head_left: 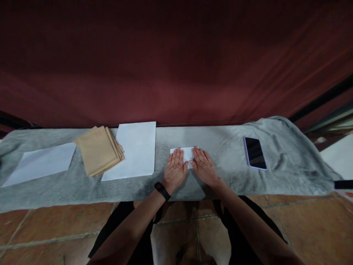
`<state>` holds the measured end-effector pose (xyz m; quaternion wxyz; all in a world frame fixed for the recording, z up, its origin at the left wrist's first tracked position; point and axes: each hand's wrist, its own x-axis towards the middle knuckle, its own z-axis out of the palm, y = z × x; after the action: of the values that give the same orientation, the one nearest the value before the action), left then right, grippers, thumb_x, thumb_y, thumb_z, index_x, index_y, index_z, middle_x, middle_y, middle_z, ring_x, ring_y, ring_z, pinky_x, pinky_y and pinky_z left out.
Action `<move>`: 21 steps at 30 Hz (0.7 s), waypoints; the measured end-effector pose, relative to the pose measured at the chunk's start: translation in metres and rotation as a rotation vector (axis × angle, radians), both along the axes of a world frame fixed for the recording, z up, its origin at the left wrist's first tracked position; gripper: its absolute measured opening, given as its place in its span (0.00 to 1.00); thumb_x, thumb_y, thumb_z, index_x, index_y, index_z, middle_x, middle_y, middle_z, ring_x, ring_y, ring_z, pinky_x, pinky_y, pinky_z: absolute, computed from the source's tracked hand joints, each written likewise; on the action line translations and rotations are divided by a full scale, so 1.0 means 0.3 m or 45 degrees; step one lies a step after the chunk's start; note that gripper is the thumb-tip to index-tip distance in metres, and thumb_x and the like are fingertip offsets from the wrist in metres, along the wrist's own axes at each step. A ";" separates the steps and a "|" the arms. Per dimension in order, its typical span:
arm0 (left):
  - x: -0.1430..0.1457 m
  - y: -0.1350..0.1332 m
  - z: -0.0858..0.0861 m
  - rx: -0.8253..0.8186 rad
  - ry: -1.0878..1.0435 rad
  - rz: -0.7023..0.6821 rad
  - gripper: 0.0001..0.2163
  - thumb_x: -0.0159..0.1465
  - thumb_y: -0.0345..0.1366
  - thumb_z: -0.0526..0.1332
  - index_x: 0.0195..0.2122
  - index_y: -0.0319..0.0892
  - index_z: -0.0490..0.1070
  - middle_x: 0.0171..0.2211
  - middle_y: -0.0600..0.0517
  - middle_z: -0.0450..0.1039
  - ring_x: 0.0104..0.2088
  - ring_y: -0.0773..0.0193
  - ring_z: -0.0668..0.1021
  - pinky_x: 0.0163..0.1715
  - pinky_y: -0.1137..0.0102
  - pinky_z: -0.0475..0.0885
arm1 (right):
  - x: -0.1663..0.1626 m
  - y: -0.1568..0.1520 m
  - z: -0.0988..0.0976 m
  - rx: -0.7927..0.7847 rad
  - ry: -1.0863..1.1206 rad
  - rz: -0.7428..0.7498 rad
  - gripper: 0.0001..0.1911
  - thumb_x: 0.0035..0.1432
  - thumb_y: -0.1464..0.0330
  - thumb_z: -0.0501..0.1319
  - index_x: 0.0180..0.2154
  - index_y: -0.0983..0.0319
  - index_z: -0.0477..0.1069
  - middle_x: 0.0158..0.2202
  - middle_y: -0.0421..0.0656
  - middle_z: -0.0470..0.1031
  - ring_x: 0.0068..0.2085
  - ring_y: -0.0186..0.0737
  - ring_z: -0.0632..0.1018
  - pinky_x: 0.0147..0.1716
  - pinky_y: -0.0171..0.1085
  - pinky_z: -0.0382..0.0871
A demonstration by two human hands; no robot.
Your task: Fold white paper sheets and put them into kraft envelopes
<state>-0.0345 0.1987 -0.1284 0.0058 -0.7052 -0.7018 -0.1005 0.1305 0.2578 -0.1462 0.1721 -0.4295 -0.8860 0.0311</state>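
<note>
A small white piece of paper point(188, 154), apparently folded, lies on the grey cloth in front of me. My left hand point(175, 168) rests flat on its left part, fingers stretched out and pointing away from me. On its right part lies my right hand point(203, 165), also flat with fingers extended. The two thumbs point toward each other near the paper's lower edge, and the middle of the sheet shows between the hands. Both palms hide the paper's outer parts. A black band point(162, 191) is around my left wrist.
Left of my hands are a stack of white paper point(138, 151) and, partly over it, several brown envelopes point(99, 151). Another white sheet point(41, 162) lies farther left. A phone point(255, 153) with a purple case is on the right. Behind the cloth-covered surface point(226, 173) hangs dark red fabric point(176, 73).
</note>
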 end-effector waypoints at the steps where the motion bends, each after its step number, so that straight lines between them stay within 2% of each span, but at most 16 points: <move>1: -0.002 0.000 0.000 0.005 0.001 0.017 0.28 0.75 0.40 0.46 0.71 0.28 0.54 0.73 0.36 0.52 0.73 0.50 0.55 0.71 0.54 0.54 | 0.003 0.005 0.002 -0.001 -0.006 -0.011 0.31 0.76 0.61 0.45 0.71 0.71 0.54 0.72 0.53 0.57 0.73 0.48 0.59 0.71 0.50 0.50; 10: -0.018 -0.008 0.011 0.031 0.001 0.074 0.29 0.75 0.43 0.47 0.71 0.28 0.55 0.72 0.35 0.54 0.73 0.48 0.57 0.71 0.50 0.54 | 0.034 0.018 0.010 -0.023 -0.033 -0.071 0.30 0.75 0.62 0.46 0.71 0.70 0.54 0.72 0.53 0.58 0.72 0.49 0.60 0.71 0.51 0.50; 13: -0.007 -0.005 0.018 0.045 0.006 0.080 0.28 0.75 0.41 0.47 0.70 0.28 0.55 0.72 0.35 0.54 0.73 0.48 0.57 0.71 0.49 0.54 | 0.038 0.036 0.015 -0.052 -0.015 -0.076 0.29 0.75 0.63 0.46 0.70 0.69 0.57 0.71 0.52 0.59 0.71 0.49 0.61 0.70 0.51 0.51; 17: 0.008 0.002 0.029 0.049 -0.009 -0.010 0.26 0.74 0.37 0.46 0.71 0.34 0.55 0.72 0.41 0.55 0.73 0.52 0.56 0.73 0.51 0.51 | 0.028 0.090 0.033 -0.124 0.022 -0.038 0.26 0.74 0.67 0.45 0.67 0.67 0.63 0.69 0.51 0.64 0.69 0.48 0.64 0.69 0.51 0.53; 21: 0.011 0.005 0.031 0.045 -0.015 -0.066 0.26 0.74 0.36 0.46 0.72 0.35 0.55 0.72 0.42 0.55 0.73 0.54 0.56 0.73 0.51 0.51 | 0.000 0.131 0.050 -0.155 0.035 0.013 0.26 0.73 0.69 0.46 0.67 0.62 0.64 0.67 0.51 0.68 0.66 0.48 0.68 0.68 0.53 0.53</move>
<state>-0.0313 0.2003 -0.1191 0.0113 -0.7223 -0.6815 -0.1171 0.1304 0.2970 -0.1312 0.1577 -0.4342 -0.8822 0.0916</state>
